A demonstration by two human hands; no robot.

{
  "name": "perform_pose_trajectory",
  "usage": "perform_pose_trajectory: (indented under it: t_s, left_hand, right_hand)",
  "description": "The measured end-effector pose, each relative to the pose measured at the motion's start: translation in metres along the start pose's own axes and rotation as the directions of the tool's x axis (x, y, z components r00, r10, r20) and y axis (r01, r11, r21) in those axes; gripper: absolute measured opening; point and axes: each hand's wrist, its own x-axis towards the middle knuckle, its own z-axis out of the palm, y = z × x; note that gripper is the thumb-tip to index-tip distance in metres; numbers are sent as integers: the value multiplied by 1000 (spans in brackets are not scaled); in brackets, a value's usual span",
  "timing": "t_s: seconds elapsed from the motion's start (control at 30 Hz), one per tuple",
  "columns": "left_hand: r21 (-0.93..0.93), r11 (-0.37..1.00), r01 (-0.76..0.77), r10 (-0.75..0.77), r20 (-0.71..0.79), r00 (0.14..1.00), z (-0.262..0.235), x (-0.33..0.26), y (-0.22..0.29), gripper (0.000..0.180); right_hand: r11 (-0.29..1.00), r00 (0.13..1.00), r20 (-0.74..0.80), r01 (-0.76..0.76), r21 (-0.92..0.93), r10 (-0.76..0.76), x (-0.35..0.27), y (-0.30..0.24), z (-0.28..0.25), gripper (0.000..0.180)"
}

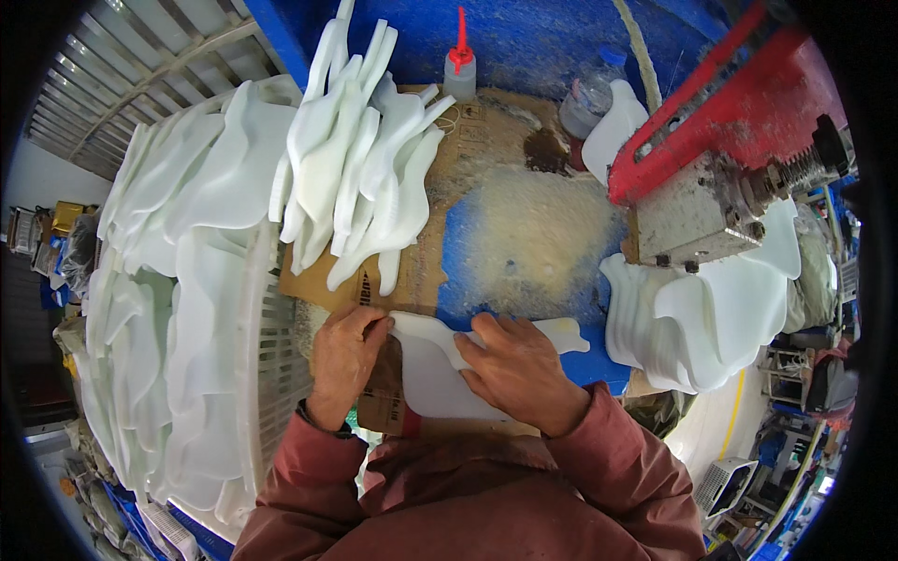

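- Left hand [344, 360]: fingers curled, pinching the left end of a flat white plastic piece [440, 369] between thumb and fingertips.
- Right hand [519, 369]: palm down on the same white plastic piece, fingers bent and pressing its upper edge; the thumb side lies over the middle of the piece.
- White plastic piece: lies flat at the near edge of the blue table [524, 243], partly over a sheet of brown cardboard [398, 280]; its narrow handle-like end sticks out to the right past the right hand.
- Both forearms in reddish-brown sleeves [449, 496] enter from the lower edge.
- Above the hands, on the cardboard: a leaning row of like white plastic pieces [360, 159], standing on edge, fanned together.
- Far left: a large heap of white pieces in a white slatted basket [267, 346], just beside the left hand.
- Right: a lower stack of white pieces [702, 318] under and beside a red machine [720, 122] with a grey metal head [692, 220].
- Table centre: a patch of pale shavings [524, 234] on the blue surface.
- Back of table: a small clear squeeze bottle with a red nozzle [459, 65], upright; a clear plastic bottle [589, 93] to its right, near the red machine.
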Motion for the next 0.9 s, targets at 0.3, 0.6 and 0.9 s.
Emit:
perform_pose_trajectory:
  t_s: [0.3,0.6,0.9]
  left_hand:
    - [76,995,-71,79,-110,991,-5,-3,21,17]
    - [-4,972,-235,230,226,947,28,0,58,15]
    - [-35,969,-245,246,263,933,22,-10,62,26]
  right_hand:
    - [996,999,-4,31,-85,-32,0,4,9,34]
    - [997,1000,-9,5,-78,-5,-6,3,-9,31]
    - [736,836,-158,-353,578,525,-78,11,-28,19]
